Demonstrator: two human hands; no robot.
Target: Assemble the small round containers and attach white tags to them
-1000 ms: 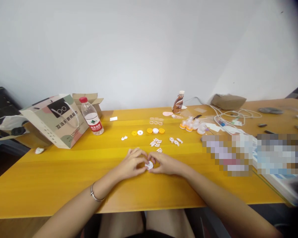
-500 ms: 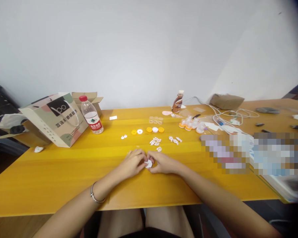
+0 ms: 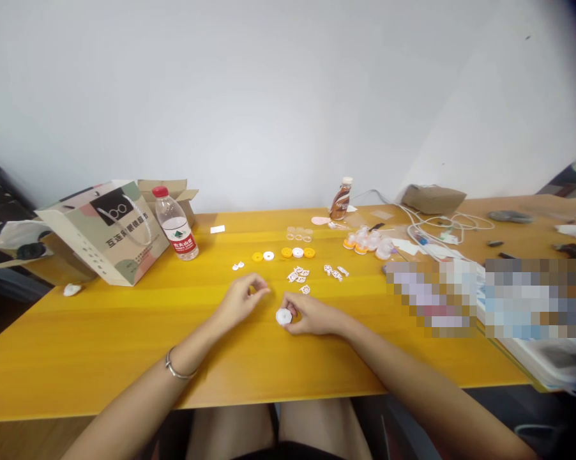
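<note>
Between the thumb and fingers of my right hand [image 3: 310,313] is a small round white plastic disc [image 3: 283,316], its flat face toward me. My left hand [image 3: 242,297] is off to the left of it, fingers curled over with a gap to the thumb, and nothing shows between them. Beyond my hands lie white openwork plastic pieces [image 3: 298,275] in a loose cluster, with more white pieces [image 3: 333,273] to their right. Two small white parts [image 3: 238,266] rest farther left. Yellow discs [image 3: 287,253] and white discs [image 3: 268,255] form a row behind.
Clear plastic rings [image 3: 299,234] stand behind the discs. At left are a water bottle [image 3: 177,233], a paper bag [image 3: 110,236] and a cardboard box [image 3: 185,195]. To the right are a brown drink bottle [image 3: 341,201], orange-based clear parts [image 3: 367,241] and white cables [image 3: 415,223].
My left hand has let go of the white disc and moved left and slightly away from me. The right hand keeps the disc, more of which now shows.
</note>
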